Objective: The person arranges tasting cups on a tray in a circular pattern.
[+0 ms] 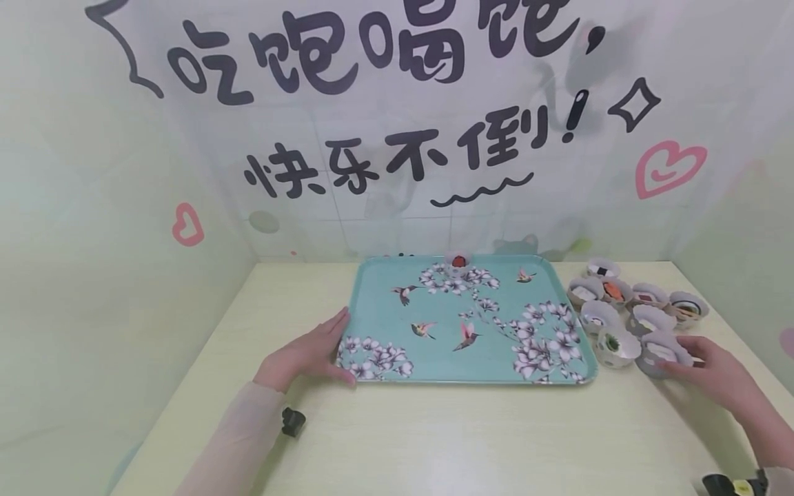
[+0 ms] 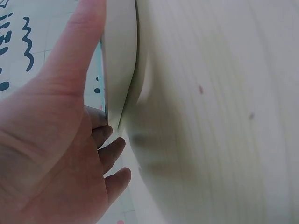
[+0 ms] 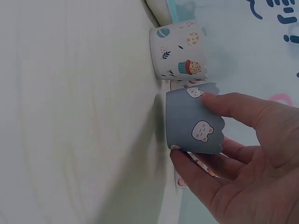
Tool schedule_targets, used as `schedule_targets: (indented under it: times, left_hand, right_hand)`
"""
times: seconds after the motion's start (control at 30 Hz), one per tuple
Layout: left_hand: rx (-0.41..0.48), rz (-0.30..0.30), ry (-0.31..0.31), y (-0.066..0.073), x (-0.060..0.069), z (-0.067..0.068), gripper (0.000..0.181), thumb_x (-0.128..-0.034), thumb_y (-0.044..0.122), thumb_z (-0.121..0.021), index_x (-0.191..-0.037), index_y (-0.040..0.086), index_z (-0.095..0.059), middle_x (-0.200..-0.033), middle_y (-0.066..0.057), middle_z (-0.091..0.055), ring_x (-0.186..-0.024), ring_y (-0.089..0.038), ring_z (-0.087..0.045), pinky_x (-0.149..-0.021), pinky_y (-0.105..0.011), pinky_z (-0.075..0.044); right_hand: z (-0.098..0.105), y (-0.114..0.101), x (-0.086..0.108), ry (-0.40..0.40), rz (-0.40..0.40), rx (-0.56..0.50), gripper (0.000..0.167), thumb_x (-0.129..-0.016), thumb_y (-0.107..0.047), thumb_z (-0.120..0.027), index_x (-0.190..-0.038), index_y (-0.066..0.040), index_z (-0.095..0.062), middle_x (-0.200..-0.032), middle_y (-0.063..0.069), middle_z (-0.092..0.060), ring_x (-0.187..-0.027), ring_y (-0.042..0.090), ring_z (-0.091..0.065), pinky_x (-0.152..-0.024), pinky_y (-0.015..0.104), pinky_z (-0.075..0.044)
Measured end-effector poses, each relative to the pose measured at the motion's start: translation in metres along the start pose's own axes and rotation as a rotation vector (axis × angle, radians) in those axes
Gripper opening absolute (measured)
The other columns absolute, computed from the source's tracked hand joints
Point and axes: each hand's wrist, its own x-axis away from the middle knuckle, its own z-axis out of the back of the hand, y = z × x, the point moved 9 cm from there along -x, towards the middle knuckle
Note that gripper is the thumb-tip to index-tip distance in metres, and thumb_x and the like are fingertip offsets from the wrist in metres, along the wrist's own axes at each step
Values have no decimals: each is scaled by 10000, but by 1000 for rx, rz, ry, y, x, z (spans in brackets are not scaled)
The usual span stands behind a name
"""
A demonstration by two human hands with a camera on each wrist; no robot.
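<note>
Right hand (image 1: 719, 372): fingers pinch grey cup (image 1: 659, 350) | cup: stands rightward of tray (image 1: 375, 320) | left hand (image 1: 312, 353): fingers loose, touching tray's left edge

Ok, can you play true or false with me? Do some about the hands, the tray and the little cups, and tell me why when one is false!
1. The right hand holds a grey-blue cup. True.
2. The left hand is gripping a cup too. False: the left hand is at the left edge of the tray.
3. Most of the cups are on the tray. False: only one cup is on it; the other cups are to its right.
4. There are birds pictured on the tray. True.
5. The cup being held has cars printed on it. False: it has little pale animal faces.
</note>
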Motion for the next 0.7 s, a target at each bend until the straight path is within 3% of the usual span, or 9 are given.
schedule_targets:
  times: [0.23,0.4,0.7]
  left_hand:
    - [1,3,-17,2,-3,1,1359,-670,639,-802,-1571,-63,-65,-1671,-230,-20,-1526,-451,-137,-1247,-556,-231]
    - [8,18,-26,0,-4,1,1362,-673,652,-795,-1579,-40,-48,-1677,-207,5,-1534,-439,-116,-1252,-554,-212]
    - [19,6,-20,-5,-3,-4,1376,-660,655,-797,-1574,-53,-51,-1674,-217,3,-1531,-444,-120,-1249,-557,-220]
  right_hand:
    - [8,-2,4,3,-34,27,703,-943,-245,-678,-1297,276,-366,-1297,524,-399,-1080,664,-529,-628,232,-552]
    - [14,-8,6,21,-18,4,681,-933,-222,-690,-1297,265,-383,-1287,516,-426,-1082,663,-533,-601,118,-464]
    - [20,-16,8,25,-2,-6,686,-933,-209,-684,-1306,273,-367,-1293,525,-408,-1078,671,-530,-605,105,-458]
